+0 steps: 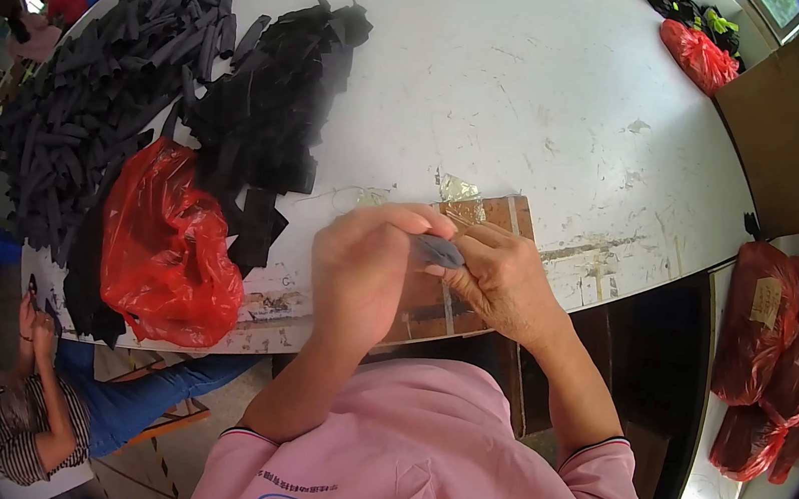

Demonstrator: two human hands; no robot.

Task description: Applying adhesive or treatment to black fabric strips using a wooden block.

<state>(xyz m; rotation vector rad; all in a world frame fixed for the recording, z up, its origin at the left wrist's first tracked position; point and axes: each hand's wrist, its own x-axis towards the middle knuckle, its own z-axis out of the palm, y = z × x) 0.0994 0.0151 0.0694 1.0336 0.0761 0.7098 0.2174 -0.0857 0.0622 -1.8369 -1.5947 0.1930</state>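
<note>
Between my hands is a small dark grey fabric piece (436,250), bunched into a short folded shape. My right hand (514,283) is closed, pinching its right end between thumb and fingers. My left hand (360,267), a little smeared by motion, curls round its left side, with the fingertips near the right hand's knuckles. Part of the fabric is hidden behind the left fingers. Below the hands lies a brown wooden board (426,316) at the table's near edge. Just beyond the hands, a crumpled scrap of clear film (460,192) rests by the board.
On the white table (502,81), a large heap of dark grey fabric tubes (131,63) and a pile of flat black pieces (284,93) lie left. A red plastic bag (167,249) sits nearer. Red bags (763,328) hang right, below cardboard (792,140). A seated person (36,404) works at left.
</note>
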